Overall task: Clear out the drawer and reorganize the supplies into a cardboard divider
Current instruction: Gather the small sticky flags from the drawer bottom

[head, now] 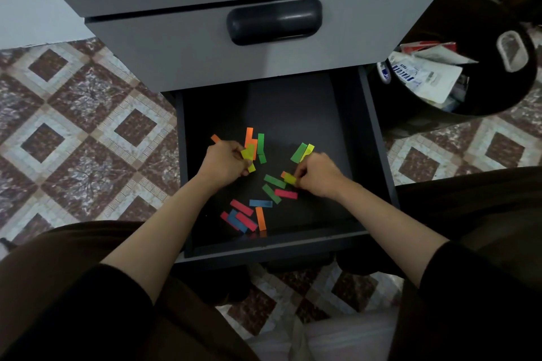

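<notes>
The bottom drawer (378, 138) of a grey cabinet stands pulled out, its dark floor strewn with several small coloured paper strips (274, 182) in red, blue, green, orange and yellow. My left hand (224, 163) is curled round a bunch of yellow, orange and green strips (252, 145) at the left of the drawer. My right hand (318, 174) pinches a yellow strip (290, 178) near the middle, with green and yellow strips poking out behind its fingers. More red, blue and orange strips (243, 215) lie near the drawer's front wall.
The closed drawer above has a dark handle (274, 22). A black bin (469, 61) holding paper packaging stands to the right on the patterned tile floor (82, 114). My knees in dark brown trousers flank the drawer. No cardboard divider is in view.
</notes>
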Demonstrator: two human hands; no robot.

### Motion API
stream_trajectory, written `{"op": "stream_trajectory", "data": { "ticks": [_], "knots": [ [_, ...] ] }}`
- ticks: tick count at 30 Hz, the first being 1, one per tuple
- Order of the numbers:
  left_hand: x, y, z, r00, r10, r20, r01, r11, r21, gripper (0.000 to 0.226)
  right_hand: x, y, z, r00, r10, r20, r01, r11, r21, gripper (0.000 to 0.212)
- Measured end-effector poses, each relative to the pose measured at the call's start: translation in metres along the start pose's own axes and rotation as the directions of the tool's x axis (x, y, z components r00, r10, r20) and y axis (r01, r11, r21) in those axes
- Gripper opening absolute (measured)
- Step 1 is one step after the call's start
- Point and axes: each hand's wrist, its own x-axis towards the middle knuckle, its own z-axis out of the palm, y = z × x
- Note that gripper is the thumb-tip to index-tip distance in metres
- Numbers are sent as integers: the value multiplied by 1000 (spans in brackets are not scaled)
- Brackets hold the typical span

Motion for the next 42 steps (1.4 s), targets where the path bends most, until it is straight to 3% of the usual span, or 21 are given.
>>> {"op": "stream_trajectory", "data": {
  "ticks": [3, 5, 8, 12, 21, 28, 38, 42],
  "knots": [
    [0, 0, 1, 1000, 10, 9, -10, 1000, 19, 23, 4, 11, -7, 985, 75, -155, -72, 997, 25, 19],
    [0, 0, 1, 1000, 20, 13, -21, 999, 35, 22, 5, 14, -14, 980, 31, -199, -50, 994, -94, 24],
    [1, 1, 1, 1000, 18, 17, -19, 999, 48, 21, 11, 13, -25, 979, -86, -187, 23, 949, -315, 34],
    [2, 1, 3, 999, 8, 41, -9, 999, 45, 23, 18, 13, -32, 987, -96, -128, 34, 907, -419, 39],
    [2, 5, 5, 998, 28, 64, -27, 999, -22, 21, 10, 23, -27, 992, -81, -93, 30, 893, -448, 21],
    [-1, 8, 4, 998, 35, 59, -35, 999, -14, 24, 9, 20, -30, 988, -95, -121, 34, 900, -434, 45],
    [0, 8, 5, 998, 23, 63, -24, 1000, 19, 28, -5, 22, -22, 996, 28, -80, -65, 849, -524, 31],
    [-1, 8, 5, 997, 29, 69, -31, 999, 16, 28, -8, 27, -16, 997, -37, -67, 2, 882, -472, 46]
  ]
}}
